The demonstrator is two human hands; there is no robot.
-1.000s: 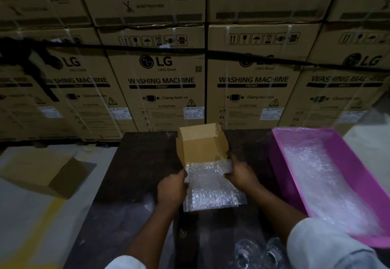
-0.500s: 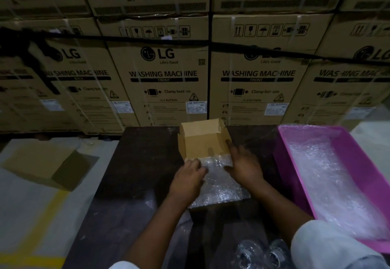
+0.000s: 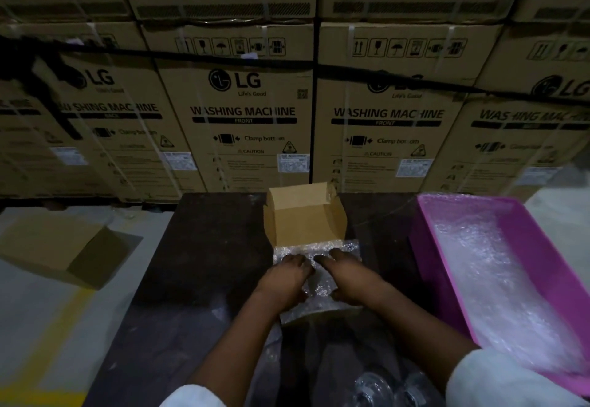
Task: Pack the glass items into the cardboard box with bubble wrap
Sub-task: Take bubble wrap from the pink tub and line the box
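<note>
A small open cardboard box stands on the dark table, its flaps up. A sheet of bubble wrap lies flat right in front of it, its far edge at the box's mouth. My left hand and my right hand both lie on top of the sheet, side by side, fingers pointing toward the box and pressing the wrap down. Clear glass items sit at the table's near edge, dim and partly cut off.
A pink plastic bin lined with more bubble wrap stands on the right of the table. An open cardboard carton lies on the floor to the left. Stacked washing machine cartons wall off the back.
Both hands have moved from the sheet's outer edges to its middle. The bubble wrap has slid forward toward the box.
</note>
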